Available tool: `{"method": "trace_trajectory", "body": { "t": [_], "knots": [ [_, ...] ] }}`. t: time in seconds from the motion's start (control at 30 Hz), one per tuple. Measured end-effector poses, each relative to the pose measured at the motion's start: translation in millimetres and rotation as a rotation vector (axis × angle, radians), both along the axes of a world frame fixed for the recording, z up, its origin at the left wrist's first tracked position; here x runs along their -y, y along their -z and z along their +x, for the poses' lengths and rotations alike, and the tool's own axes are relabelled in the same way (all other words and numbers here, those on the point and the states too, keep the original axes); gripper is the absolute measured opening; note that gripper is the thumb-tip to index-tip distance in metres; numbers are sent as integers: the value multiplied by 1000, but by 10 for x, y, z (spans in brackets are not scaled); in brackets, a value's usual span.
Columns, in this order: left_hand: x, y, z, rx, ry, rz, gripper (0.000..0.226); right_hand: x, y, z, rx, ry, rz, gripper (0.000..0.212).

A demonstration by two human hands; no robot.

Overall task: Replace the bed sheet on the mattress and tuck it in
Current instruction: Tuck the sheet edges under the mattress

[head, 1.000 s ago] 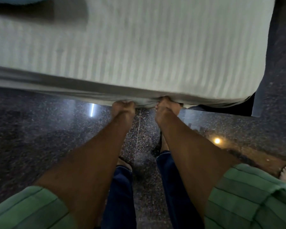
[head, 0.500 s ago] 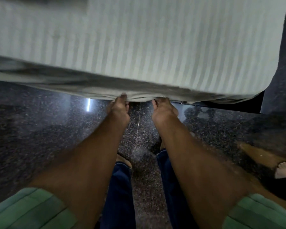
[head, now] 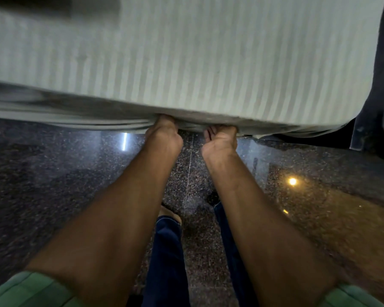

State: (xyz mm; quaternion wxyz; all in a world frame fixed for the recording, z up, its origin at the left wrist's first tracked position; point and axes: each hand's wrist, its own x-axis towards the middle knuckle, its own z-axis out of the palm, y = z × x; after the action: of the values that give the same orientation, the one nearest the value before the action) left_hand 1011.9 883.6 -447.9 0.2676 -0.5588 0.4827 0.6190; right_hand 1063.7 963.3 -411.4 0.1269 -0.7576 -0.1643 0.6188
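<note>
step: tucking the sheet [head: 186, 63] under the near edge of the mattress [head: 333, 134], close to the corner at the person's right.
sheet position: pale striped cloth spread flat over the top and wrapped over the near side; loose folds bunch along the lower edge to the left of the hands.
left hand [head: 164, 136]: knuckles up, fingers pushed in under the edge and out of sight. Touching the bunched cloth; whether they curl round it, can't tell.
right hand [head: 221, 140]: just beside the left, thumb visible, other fingers hidden under the edge. Gripping or flat, can't tell.
mattress: mostly covered; only a dark strip shows under the right corner.
floor [head: 53, 185]: dark speckled polished stone, lamp reflections on it. Person's dark trousers and bare feet below the arms.
how to do it well: my read, push the slack deep with flat fingers, then slide both hands apart along the edge so the folds on the left get drawn in too. Keep the top taut; pulling down too hard could drag the stripes crooked or pop the far side loose. Corner at right looks like the next spot.
vs a second ago: hands sit a bit further apart and look deeper under the edge. View has tipped, bed edge lower in frame. A bare foot seen at far right earlier is out of view now.
</note>
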Motion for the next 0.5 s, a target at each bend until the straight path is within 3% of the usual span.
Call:
{"method": "trace_trajectory", "body": {
  "t": [0.17,0.27,0.5],
  "knots": [
    [-96,-295,181,-90,-319,118,27,-32,-41,52,-208,-14,-60,50],
    [-33,-269,238,-63,-318,193,47,-24,-37,-18,-347,110,-107,53],
    [33,-302,2,-68,-355,391,59,-184,121,-89,-528,326,-206,85]
  ]
}}
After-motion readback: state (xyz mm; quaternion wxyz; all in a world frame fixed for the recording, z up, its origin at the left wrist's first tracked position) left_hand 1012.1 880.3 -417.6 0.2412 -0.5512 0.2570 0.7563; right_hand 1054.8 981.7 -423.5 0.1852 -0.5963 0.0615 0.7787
